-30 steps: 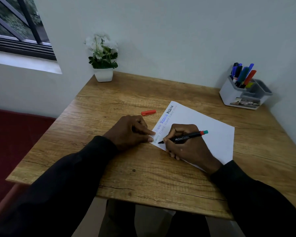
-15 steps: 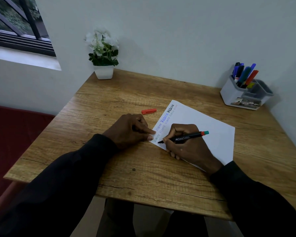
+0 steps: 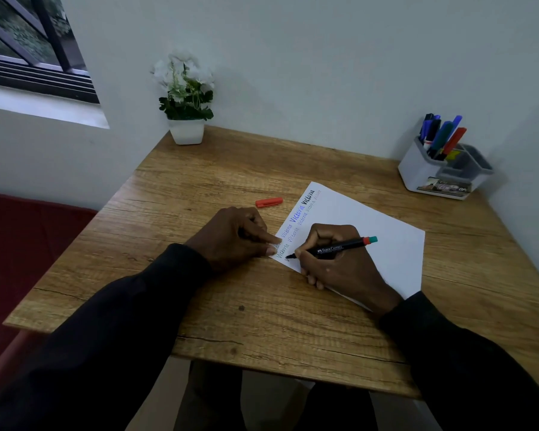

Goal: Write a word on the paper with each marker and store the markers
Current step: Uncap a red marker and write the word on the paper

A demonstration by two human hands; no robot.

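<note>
Right hand [image 3: 339, 259]: pinches the marker [image 3: 333, 248] near its tip; other fingers curled under, heel on the paper [image 3: 371, 231].
Left hand [image 3: 234, 237]: loosely curled, holding nothing; forefinger and thumb tips press the paper's near-left edge.
Marker: black barrel, red-and-teal end pointing right past the knuckles; tip on the paper, just left of the right hand.
Paper: white sheet, angled on the desk [image 3: 262, 306], under the right hand; rows of 1 word in several colours beyond both hands.
Cap [image 3: 269, 202]: red, lying beyond the left hand, near the paper.
Holder [image 3: 417, 172]: well beyond the right hand, several markers [image 3: 442, 135] standing in it.
Step, as judged: starting a new row with this marker.
Method: pin the edge firmly with the left hand; use light, even pressure; travel rightward, parallel to the rows above; avoid dragging the heel through wet ink.
</note>
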